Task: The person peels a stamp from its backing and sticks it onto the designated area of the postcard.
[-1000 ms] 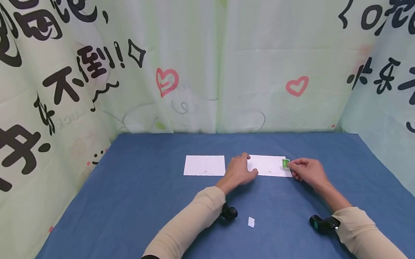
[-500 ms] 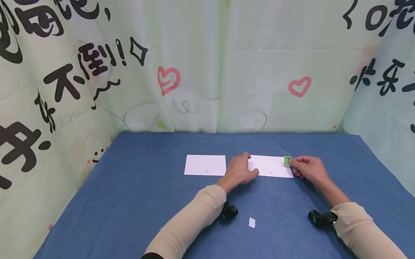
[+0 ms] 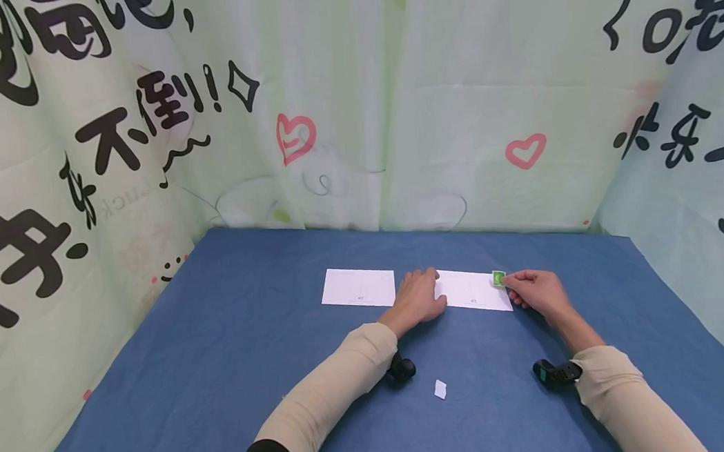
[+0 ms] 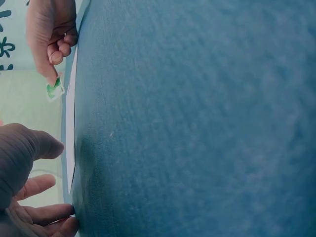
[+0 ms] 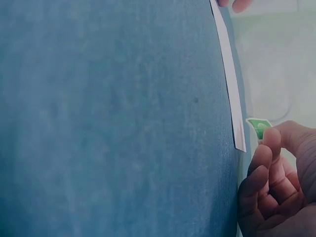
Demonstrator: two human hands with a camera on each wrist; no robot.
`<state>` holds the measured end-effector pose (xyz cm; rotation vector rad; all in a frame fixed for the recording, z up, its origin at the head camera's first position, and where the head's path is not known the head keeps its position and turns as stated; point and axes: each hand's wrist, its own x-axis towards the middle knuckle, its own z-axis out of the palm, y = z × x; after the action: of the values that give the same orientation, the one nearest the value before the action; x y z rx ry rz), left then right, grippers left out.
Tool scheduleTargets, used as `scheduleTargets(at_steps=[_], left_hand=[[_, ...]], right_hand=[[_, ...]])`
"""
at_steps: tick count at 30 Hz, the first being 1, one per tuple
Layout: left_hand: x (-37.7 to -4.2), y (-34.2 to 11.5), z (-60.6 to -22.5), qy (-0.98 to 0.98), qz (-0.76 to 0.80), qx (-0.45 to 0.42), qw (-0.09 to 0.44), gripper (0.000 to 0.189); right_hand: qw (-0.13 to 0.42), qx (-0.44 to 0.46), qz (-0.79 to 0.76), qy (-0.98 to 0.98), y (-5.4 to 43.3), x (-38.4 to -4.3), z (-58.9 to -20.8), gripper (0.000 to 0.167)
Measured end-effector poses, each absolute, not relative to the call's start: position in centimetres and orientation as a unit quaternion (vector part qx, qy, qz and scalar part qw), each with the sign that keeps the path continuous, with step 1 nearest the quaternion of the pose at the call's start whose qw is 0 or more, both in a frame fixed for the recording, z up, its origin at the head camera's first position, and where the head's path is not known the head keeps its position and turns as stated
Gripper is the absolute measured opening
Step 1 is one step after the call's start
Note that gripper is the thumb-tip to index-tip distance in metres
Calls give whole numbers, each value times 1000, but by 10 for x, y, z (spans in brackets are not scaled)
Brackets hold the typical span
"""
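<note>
My right hand point(image 3: 537, 291) pinches a small green stamp with a white border point(image 3: 499, 278) between thumb and index finger; its other fingers are curled. The stamp is just above the right end of a white envelope-like sheet point(image 3: 472, 290), and the right wrist view shows it apart from the sheet point(image 5: 232, 89). My left hand point(image 3: 415, 296) rests at the left end of the same sheet, thumb spread away from the fingers. In the left wrist view, nothing is between the left hand's point(image 4: 34, 182) thumb and fingers.
A second white sheet point(image 3: 358, 287) lies to the left of the left hand. Nearer me, a small white scrap of paper point(image 3: 440, 389) lies on the blue tablecloth point(image 3: 221, 373). A printed curtain point(image 3: 442, 110) stands behind the table and along both sides.
The stamp in my right hand shifts slightly right, then back left and a little away from me, over the sheet's upper right corner. The left hand stays almost still.
</note>
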<state>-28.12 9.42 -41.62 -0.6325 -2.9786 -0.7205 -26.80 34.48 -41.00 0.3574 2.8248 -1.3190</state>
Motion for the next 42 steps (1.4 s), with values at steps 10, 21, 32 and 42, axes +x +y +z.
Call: scheduleTargets(at_steps=[10, 21, 32, 42], left_hand=[[-279, 95, -417, -957, -194, -216, 18, 41], [-278, 97, -421, -961, -180, -208, 16, 40], [-278, 98, -419, -964, -162, -211, 22, 33], [-278, 98, -420, -965, -156, -211, 20, 33]], right_hand=[[9, 115, -402, 909, 348, -278, -416, 38], [7, 105, -381, 919, 347, -280, -416, 33], [10, 104, -358, 928, 348, -285, -417, 30], [-4, 102, -344, 933, 345, -286, -418, 29]])
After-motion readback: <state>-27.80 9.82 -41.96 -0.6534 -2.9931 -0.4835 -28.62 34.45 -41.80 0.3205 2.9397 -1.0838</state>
